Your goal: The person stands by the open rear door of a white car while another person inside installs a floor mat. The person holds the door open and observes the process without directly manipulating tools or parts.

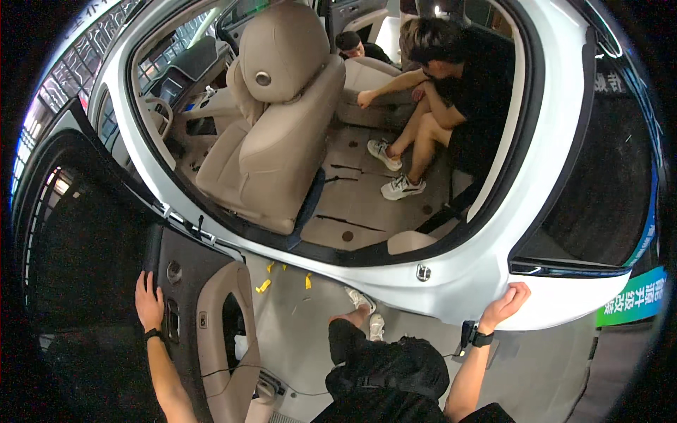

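Observation:
My left hand (149, 304) lies on the dark inner panel of an open car door (185, 264), its fingers stretched out and apart, just beside the inner door handle (172, 321). On the other side my right hand (505, 304) is at the white rear body panel (564, 299), fingers loosely bent with nothing seen in them. Whether its fingertips press on the paint I cannot tell. Between my hands is the open doorway, with a metal latch striker (423, 272) on the white frame. Inside stands a beige car seat (282, 155).
A person in black (486, 99) sits inside on the right, one arm stretched toward another beige seat (367, 77). Another person's head (350, 44) shows behind it. Bits of yellow tape (264, 286) lie on the grey floor. A thin cable (300, 392) runs across the door toward me.

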Demonstrator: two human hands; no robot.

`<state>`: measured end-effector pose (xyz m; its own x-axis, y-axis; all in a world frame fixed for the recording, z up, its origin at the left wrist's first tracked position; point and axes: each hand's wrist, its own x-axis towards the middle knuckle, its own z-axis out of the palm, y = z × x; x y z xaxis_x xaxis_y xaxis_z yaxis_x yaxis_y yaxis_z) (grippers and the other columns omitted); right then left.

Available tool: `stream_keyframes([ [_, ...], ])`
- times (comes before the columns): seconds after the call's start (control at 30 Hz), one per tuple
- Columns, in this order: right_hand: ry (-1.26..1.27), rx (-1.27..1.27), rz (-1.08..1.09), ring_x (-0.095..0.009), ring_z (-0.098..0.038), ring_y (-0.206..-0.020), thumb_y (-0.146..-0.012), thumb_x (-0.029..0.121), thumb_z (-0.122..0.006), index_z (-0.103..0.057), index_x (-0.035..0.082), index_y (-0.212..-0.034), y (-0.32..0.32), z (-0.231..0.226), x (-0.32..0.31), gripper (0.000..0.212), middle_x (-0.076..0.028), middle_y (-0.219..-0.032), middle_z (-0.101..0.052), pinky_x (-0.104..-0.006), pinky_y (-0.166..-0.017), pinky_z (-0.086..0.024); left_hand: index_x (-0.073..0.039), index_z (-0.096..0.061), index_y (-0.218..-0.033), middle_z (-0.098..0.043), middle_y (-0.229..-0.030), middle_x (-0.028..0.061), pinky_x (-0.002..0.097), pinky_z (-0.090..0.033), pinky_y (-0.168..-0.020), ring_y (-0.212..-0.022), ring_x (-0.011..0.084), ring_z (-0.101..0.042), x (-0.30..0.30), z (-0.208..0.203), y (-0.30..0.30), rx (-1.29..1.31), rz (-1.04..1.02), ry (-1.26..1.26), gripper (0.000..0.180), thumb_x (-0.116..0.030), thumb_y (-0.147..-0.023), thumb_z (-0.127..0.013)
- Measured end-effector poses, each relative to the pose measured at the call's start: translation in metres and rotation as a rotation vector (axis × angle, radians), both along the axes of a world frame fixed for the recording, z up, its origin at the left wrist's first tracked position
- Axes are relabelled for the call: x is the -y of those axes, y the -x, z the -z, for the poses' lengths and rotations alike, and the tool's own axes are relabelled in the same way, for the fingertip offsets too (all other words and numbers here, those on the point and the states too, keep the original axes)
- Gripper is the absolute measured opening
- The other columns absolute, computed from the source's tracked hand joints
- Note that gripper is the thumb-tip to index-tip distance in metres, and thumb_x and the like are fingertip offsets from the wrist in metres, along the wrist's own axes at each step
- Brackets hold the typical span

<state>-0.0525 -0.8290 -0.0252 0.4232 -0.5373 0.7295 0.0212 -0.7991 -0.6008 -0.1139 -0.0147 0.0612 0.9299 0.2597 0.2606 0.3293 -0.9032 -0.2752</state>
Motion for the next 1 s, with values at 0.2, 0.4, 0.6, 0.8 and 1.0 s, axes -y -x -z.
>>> stream_keyframes([
  [0.2, 0.000, 0.018, 0.008, -0.031, -0.049, -0.089, -0.094, 0.008, -0.044, -0.052, -0.004, -0.086, 0.0013, -0.0006, -0.0029, 0.016, -0.016, -0.091, -0.049, -0.0405, -0.083, -0.041, -0.010, -0.045, -0.145, -0.039, -0.154, 0.0142, 0.0459, -0.036, -0.115, -0.138, 0.0350, -0.041, -0.0035, -0.0035, -0.0024, -0.013, -0.020, 0.026, 0.052, -0.013, -0.094, -0.057],
  [0.4, -0.006, 0.006, -0.018, -0.031, -0.049, -0.090, -0.095, 0.009, -0.044, -0.052, -0.004, -0.087, 0.0012, 0.0006, -0.0003, 0.017, -0.016, -0.093, -0.049, -0.0408, -0.084, -0.041, -0.010, -0.045, -0.145, -0.040, -0.153, 0.0136, 0.0454, -0.035, -0.116, -0.139, 0.0353, -0.040, -0.0034, 0.0010, 0.0008, 0.002, -0.032, 0.022, 0.052, -0.013, -0.094, -0.057],
  [0.6, -0.013, 0.002, -0.016, -0.031, -0.050, -0.090, -0.096, 0.011, -0.044, -0.053, -0.004, -0.088, 0.0012, -0.0018, -0.0026, 0.019, -0.016, -0.094, -0.049, -0.0403, -0.084, -0.042, -0.010, -0.046, -0.144, -0.038, -0.154, 0.0132, 0.0450, -0.036, -0.115, -0.139, 0.0351, -0.040, -0.0036, 0.0022, 0.0001, 0.004, -0.041, 0.017, 0.051, -0.013, -0.094, -0.056],
  [0.8, -0.003, 0.001, -0.014, -0.031, -0.050, -0.091, -0.097, 0.011, -0.044, -0.053, -0.004, -0.088, 0.0017, -0.0011, -0.0015, 0.019, -0.016, -0.094, -0.049, -0.0403, -0.085, -0.042, -0.010, -0.046, -0.144, -0.038, -0.154, 0.0129, 0.0447, -0.036, -0.115, -0.139, 0.0346, -0.040, -0.0020, 0.0022, 0.0000, 0.000, -0.042, -0.004, 0.052, -0.012, -0.094, -0.057],
  [1.0, -0.005, -0.001, -0.031, -0.031, -0.049, -0.090, -0.096, 0.009, -0.044, -0.052, -0.004, -0.087, 0.0009, -0.0072, -0.0072, 0.018, -0.017, -0.093, -0.049, -0.0409, -0.084, -0.041, -0.010, -0.046, -0.144, -0.039, -0.154, 0.0131, 0.0441, -0.036, -0.115, -0.139, 0.0344, -0.041, -0.0069, 0.0010, 0.0008, 0.009, -0.005, 0.001, 0.054, -0.011, -0.092, -0.060],
])
